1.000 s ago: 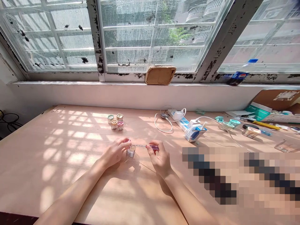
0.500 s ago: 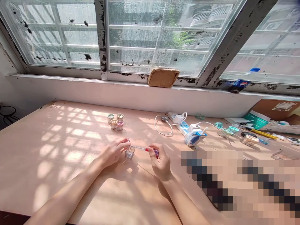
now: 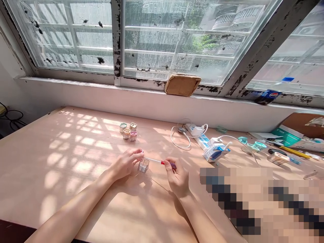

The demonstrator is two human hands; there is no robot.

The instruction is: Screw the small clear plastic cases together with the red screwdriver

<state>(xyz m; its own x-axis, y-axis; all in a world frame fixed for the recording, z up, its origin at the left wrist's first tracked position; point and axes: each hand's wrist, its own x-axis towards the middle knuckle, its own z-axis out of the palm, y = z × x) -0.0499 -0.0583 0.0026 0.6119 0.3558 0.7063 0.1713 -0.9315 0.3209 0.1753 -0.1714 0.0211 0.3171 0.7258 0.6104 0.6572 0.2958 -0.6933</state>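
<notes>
Pepsi bottle (image 3: 268,97) and cardboard piece (image 3: 182,85) on windowsill (image 3: 141,90)

Screwdriver with red-purple handle, thin metal shaft (image 3: 173,165): handle in right hand (image 3: 179,178), shaft nearly level, tip pointing to fingers of left hand (image 3: 126,162). Small clear box-shaped container, dark edge lines (image 3: 143,166): on pinkish wooden table (image 3: 86,175), beside left fingertips, just below shaft's tip end. Contents too small to tell.

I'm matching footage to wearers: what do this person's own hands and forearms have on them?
Left hand and right hand are ungloved; forearms are sleeveless. No watch or bracelet shows. Nail details are too small to tell.
</notes>
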